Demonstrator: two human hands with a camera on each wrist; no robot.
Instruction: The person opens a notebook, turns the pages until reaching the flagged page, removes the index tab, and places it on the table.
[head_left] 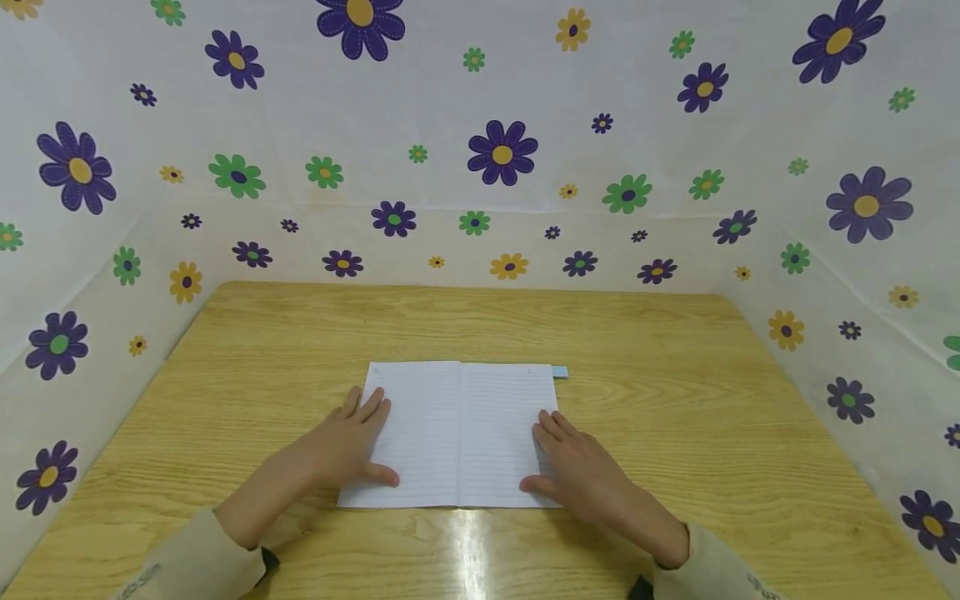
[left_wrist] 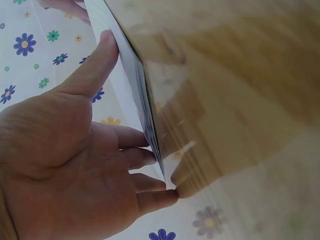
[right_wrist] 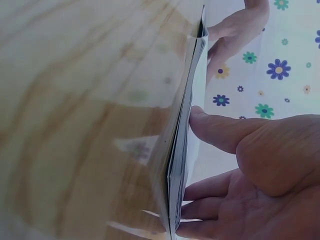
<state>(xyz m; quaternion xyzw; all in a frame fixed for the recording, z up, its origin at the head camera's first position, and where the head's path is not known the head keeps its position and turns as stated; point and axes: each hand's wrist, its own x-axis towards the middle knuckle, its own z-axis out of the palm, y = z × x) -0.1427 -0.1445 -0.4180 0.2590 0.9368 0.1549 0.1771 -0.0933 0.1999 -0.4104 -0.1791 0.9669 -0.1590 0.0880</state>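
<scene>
An open notebook (head_left: 427, 433) with lined white pages lies flat on the wooden table, its centre fold running straight toward the person. On the outer part of its left page rests my left hand (head_left: 341, 446), fingers spread and thumb out toward the middle. My right hand (head_left: 581, 467) lies over the right page's outer edge, fingertips and thumb on the paper. From the left wrist, the left thumb and fingertips show against the notebook's page edges (left_wrist: 142, 95). The right wrist view has the right thumb and fingers touching the stacked pages (right_wrist: 182, 150) from above.
A small light-blue tab (head_left: 560, 372) sticks out at the notebook's upper right. The glossy wooden table (head_left: 480, 325) extends around it. White cloth (head_left: 420, 100) printed with purple, green and yellow flowers hangs behind the table and along both sides.
</scene>
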